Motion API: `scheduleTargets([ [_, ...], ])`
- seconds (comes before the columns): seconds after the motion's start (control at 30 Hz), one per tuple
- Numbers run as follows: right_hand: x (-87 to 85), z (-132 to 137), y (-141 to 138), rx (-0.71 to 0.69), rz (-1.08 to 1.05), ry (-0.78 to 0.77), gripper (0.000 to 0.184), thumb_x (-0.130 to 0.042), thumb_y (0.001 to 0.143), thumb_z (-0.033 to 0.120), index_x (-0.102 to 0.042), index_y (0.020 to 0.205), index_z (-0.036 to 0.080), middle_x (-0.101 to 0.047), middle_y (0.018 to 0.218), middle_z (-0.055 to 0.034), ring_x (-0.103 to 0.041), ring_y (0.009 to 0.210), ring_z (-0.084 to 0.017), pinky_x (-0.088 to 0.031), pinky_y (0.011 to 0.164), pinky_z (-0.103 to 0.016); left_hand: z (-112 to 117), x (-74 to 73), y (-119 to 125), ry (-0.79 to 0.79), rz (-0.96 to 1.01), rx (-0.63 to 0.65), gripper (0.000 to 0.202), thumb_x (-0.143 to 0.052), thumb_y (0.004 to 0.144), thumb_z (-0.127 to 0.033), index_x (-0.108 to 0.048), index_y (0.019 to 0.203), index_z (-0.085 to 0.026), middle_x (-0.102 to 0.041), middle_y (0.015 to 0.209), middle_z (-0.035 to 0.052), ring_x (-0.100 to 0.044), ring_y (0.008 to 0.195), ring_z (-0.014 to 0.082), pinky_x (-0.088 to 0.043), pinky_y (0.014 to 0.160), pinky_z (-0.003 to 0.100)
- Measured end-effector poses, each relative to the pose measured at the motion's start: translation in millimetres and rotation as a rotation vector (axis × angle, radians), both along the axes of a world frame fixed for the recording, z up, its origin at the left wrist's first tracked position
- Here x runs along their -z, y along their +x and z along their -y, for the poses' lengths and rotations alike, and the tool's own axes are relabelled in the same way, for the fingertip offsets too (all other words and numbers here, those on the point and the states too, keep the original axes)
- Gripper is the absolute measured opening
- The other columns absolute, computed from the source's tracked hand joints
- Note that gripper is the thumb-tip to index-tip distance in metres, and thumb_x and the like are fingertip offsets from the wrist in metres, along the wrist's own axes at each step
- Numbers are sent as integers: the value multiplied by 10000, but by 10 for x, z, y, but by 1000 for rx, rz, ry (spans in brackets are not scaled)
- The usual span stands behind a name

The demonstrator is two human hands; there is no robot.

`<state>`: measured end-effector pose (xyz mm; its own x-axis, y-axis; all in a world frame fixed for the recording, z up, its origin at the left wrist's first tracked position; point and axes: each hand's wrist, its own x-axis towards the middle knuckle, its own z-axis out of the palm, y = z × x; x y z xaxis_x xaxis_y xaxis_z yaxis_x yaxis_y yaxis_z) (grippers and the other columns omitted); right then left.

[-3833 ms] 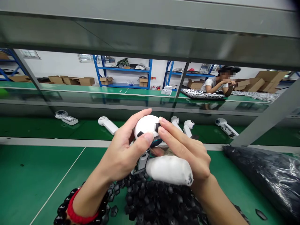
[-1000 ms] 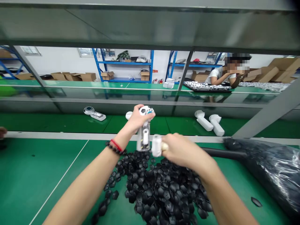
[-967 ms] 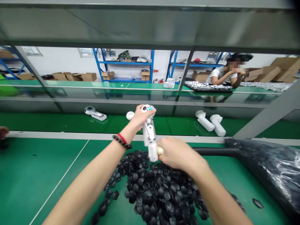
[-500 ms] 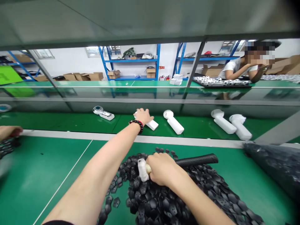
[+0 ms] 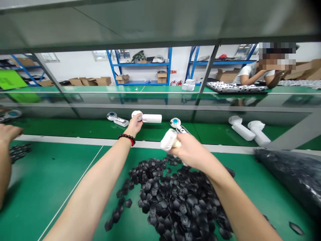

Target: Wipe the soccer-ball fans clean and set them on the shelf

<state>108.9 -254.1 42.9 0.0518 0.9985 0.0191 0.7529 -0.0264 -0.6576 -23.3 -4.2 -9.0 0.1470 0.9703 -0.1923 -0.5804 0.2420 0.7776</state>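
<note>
My left hand (image 5: 135, 124), wearing a dark bead bracelet, grips the neck of a white handheld device (image 5: 152, 118) with a round head and blocky handle. My right hand (image 5: 188, 147) is closed round a mallet with a white, wrapped-looking head (image 5: 168, 140); the black end of its handle (image 5: 230, 172) shows past my forearm. Just behind that hand lies a similar device, face up, with a teal-centred round head (image 5: 175, 122); its handle is partly hidden. Below my hands spreads a heap of black five-sided pieces (image 5: 180, 201).
On the green back ledge lie another device (image 5: 120, 122) at left and two white ones (image 5: 242, 131) at right. A black plastic bag (image 5: 288, 170) sits at right. At far left is another person's hand (image 5: 8, 134). Another person sits behind the partition, upper right.
My left hand has moved left, and the device in it now lies level. My right hand has risen off the black heap with the mallet. A teal-centred face now shows behind it.
</note>
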Motion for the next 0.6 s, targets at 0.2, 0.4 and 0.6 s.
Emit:
scheduleTargets([
  [0.2, -322, 222, 59, 113, -290, 154, 190, -617, 745, 341, -554, 669, 178, -517, 550, 19, -404, 400, -91, -322, 391, -220, 436, -511, -524, 129, 195, 1, 277, -555, 1017, -386, -614, 1119, -135, -672, 990, 64, -664, 778, 145, -590, 680, 288],
  [0.4, -475, 367, -58, 181, -594, 304, 264, -840, 619, 318, -689, 745, 142, -608, 600, -11, -482, 450, -105, -389, 381, -200, 1193, -704, -611, 278, 205, 318, 652, -664, 795, -750, -642, 931, -113, -676, 794, 76, -459, 462, 46, -475, 442, 186],
  [0.6, -477, 398, -201, 144, -852, 465, 296, -943, 614, 364, -759, 744, 172, -598, 616, 8, -495, 519, -77, -403, 419, -148, 1611, -631, -475, 556, 150, 528, 849, -984, 404, -586, -696, 1082, -164, -747, 891, 73, -631, 550, 148, -564, 509, 269],
])
